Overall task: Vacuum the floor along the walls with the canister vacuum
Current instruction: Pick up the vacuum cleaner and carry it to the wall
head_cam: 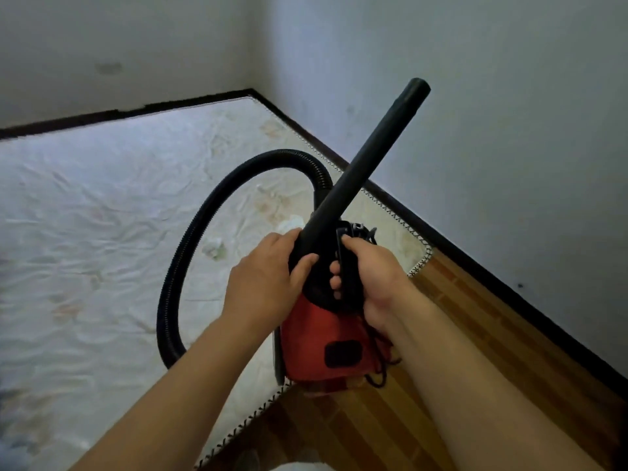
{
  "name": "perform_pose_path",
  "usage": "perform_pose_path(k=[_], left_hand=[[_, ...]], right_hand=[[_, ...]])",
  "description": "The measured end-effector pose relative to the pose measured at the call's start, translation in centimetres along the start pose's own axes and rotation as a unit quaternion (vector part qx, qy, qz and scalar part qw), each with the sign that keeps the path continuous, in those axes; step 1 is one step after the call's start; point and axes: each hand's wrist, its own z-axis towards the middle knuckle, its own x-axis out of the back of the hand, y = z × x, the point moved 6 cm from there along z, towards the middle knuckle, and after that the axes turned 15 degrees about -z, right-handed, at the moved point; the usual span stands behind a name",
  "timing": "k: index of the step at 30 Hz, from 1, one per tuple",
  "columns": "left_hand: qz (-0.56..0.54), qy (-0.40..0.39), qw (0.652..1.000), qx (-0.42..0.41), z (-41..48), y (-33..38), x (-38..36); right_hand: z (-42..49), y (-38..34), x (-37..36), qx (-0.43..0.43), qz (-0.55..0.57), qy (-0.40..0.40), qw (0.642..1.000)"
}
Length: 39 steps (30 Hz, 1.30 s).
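Head: two hands [268, 270] [373, 270], one vacuum [323, 329]

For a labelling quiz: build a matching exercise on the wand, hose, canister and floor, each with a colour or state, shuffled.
Things:
1. wand
2. hose
3. canister
4. floor

States:
a. red
b. looped over the mattress
c. wood-patterned
d. straight, tilted up to the right

Pairs: 1-d, 2-b, 3-a, 4-c.
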Motion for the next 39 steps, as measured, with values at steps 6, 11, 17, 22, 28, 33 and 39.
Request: perform_pose_path(k=[6,11,17,22,28,33,39], left_hand=[[-0.005,-0.087,0.994,-0.068,2.3,4.7,-5.7],[-0.02,-0.14,0.984,-0.105,3.4,9.3,-12.2],[-0.037,-0.181,0.974,-0.134,4.7,15.6,-20.5],[-0.066,-0.211,0.964,-0.148,5.8,20.1,-26.3],[-0.09,-0.254,0.948,-0.171,7.6,24.0,-33.3],[-0.098,-0.301,0.929,-0.191,9.9,26.1,-40.1],[-0.126,-0.362,0.897,-0.219,13.9,29.1,-48.4]], right_hand=[[-1.1,1.9,6.8,-0.012,0.076,0.06,0.995],[-1.3,3.9,13.8,-0.019,0.124,0.109,0.986],[-0.9,5.7,23.3,-0.011,0.152,0.153,0.976],[-0.8,6.6,30.2,-0.006,0.162,0.195,0.967],[0.4,7.9,37.7,-0.015,0.183,0.235,0.955],[3.0,9.5,42.9,-0.045,0.206,0.268,0.94],[6.2,9.8,49.1,-0.08,0.235,0.321,0.914]])
